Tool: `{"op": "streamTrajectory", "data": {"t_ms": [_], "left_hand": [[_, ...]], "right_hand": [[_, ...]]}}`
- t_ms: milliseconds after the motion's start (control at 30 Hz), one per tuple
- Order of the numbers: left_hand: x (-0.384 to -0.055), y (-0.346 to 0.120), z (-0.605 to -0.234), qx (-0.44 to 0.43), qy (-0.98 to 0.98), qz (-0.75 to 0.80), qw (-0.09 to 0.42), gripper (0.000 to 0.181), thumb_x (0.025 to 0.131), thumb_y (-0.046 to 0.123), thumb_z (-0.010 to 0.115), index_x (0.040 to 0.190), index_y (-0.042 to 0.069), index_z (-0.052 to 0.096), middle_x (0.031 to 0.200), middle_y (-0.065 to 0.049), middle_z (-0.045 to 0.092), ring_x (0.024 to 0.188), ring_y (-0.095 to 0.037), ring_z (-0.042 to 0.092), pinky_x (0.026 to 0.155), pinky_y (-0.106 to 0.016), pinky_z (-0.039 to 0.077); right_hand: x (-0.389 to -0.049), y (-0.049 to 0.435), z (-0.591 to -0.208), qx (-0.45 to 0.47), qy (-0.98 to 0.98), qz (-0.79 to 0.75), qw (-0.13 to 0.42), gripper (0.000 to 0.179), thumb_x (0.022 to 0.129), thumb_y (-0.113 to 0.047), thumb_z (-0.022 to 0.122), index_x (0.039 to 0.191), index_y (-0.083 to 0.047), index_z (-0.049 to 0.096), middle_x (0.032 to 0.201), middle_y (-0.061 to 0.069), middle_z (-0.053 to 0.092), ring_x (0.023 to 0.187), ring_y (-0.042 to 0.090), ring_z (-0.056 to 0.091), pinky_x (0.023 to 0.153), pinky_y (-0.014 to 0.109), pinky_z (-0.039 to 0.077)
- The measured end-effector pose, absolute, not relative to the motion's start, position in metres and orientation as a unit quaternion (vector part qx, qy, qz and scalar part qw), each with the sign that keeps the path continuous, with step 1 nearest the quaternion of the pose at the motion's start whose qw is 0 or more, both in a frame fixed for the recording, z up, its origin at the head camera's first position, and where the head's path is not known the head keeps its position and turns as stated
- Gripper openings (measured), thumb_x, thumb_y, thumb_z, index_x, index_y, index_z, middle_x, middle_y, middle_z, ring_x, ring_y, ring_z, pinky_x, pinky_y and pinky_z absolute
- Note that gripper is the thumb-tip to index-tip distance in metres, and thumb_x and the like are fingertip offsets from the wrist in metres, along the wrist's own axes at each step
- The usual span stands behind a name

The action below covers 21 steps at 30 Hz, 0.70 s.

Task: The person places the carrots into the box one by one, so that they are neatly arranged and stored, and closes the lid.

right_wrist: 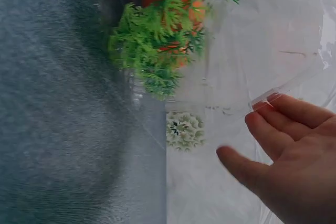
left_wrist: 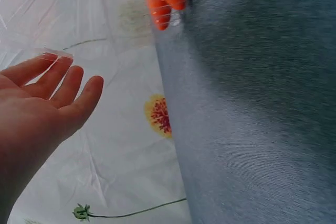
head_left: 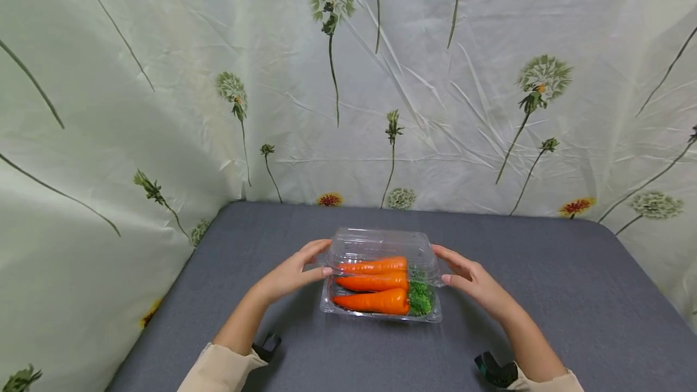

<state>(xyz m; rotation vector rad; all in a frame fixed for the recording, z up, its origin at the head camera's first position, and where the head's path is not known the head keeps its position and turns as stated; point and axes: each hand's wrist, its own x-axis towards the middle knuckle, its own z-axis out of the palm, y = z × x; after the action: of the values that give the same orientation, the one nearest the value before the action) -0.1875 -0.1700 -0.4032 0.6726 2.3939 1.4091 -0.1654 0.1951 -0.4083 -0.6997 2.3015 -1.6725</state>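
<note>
A clear plastic clamshell box (head_left: 381, 317) lies on the table with its lid (head_left: 381, 241) tilted up. Inside are three orange carrots (head_left: 376, 302) with leafy green tops (head_left: 421, 299). My left hand (head_left: 291, 271) is at the lid's left end; in the left wrist view its fairly straight fingers (left_wrist: 63, 82) touch the clear edge, thumb apart. At the opposite end is my right hand (head_left: 478, 286). In the right wrist view, the right hand's extended fingers (right_wrist: 278, 121) meet the lid's rim, and the thumb stands away from it.
The grey table (head_left: 305, 356) extends on both sides of the box. Behind and to the left hangs a pale curtain (head_left: 283, 77) printed with dandelions. Dark wrist devices (head_left: 494, 369) sit below beige sleeves (head_left: 218, 371).
</note>
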Motion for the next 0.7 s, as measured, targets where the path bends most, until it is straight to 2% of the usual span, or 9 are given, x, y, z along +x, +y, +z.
{"op": "streamTrajectory", "data": {"t_ms": [200,300,533,700], "left_hand": [[-0.177,-0.171,-0.408,0.229,0.856,0.439,0.151,0.077,0.082,0.038,0.063,0.142,0.008,0.025,0.145,-0.010,0.020,0.129,-0.033,0.020,0.097,-0.057,0.021],[-0.173,-0.172,-0.411,0.237,0.862,0.427,0.138,0.077,0.081,0.037,0.064,0.142,0.008,0.025,0.145,-0.011,0.020,0.130,-0.032,0.016,0.096,-0.060,0.020],[-0.165,-0.174,-0.422,0.262,0.870,0.402,0.114,0.077,0.082,0.037,0.063,0.142,0.006,0.025,0.145,-0.013,0.021,0.130,-0.035,0.017,0.094,-0.061,0.022],[-0.161,-0.174,-0.426,0.269,0.872,0.396,0.097,0.077,0.081,0.035,0.064,0.141,0.004,0.026,0.144,-0.014,0.022,0.129,-0.036,0.018,0.094,-0.060,0.022]], "right_hand": [[-0.159,0.194,-0.421,-0.228,0.796,-0.553,0.095,0.063,0.087,-0.012,0.058,0.139,0.002,0.025,0.143,0.022,0.021,0.129,0.039,0.017,0.098,0.054,0.017],[-0.156,0.191,-0.427,-0.225,0.801,-0.549,0.084,0.067,0.085,-0.013,0.062,0.139,0.001,0.025,0.144,0.021,0.019,0.130,0.039,0.015,0.098,0.057,0.016],[-0.149,0.185,-0.438,-0.218,0.820,-0.526,0.056,0.074,0.080,-0.018,0.069,0.139,-0.001,0.028,0.144,0.017,0.021,0.129,0.036,0.017,0.097,0.053,0.018],[-0.147,0.185,-0.445,-0.223,0.829,-0.512,0.036,0.076,0.079,-0.020,0.070,0.139,-0.002,0.028,0.144,0.016,0.023,0.130,0.022,0.019,0.098,0.049,0.021]]}}
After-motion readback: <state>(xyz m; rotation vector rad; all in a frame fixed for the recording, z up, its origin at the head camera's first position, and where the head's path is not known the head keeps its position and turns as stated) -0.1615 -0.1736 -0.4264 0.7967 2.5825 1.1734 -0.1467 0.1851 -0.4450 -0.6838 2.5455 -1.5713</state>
